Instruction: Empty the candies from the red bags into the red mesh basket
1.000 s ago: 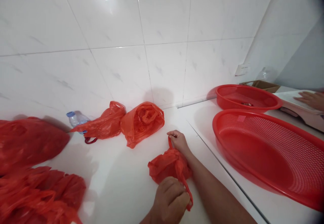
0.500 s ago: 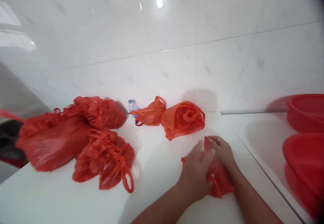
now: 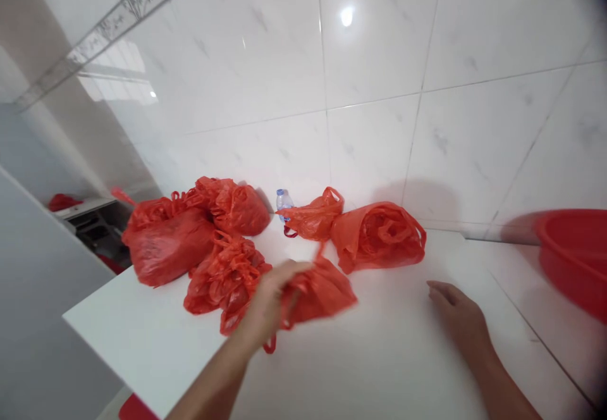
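My left hand [image 3: 272,300] is closed on a small red plastic bag [image 3: 322,290], which it holds over the white table [image 3: 379,357]; the bag is blurred. My right hand [image 3: 458,312] is at the right above the table, apart from the bag, its fingers curled with a gap between thumb and fingers and nothing between them. Left of my left hand sits a knotted red bag [image 3: 225,281], partly covered by it. Behind the held bag are a rolled red bag [image 3: 379,236] and a smaller red bag [image 3: 313,217].
Larger full red bags [image 3: 168,240] stand at the left, with another [image 3: 237,205] by the wall. A clear bottle with a blue cap [image 3: 283,202] leans near the tiled wall [image 3: 370,129]. At the right is a red basin [image 3: 573,262].
My left hand has carried the small red bag leftward, away from my right hand, which has let go of it. The view has swung to the left.
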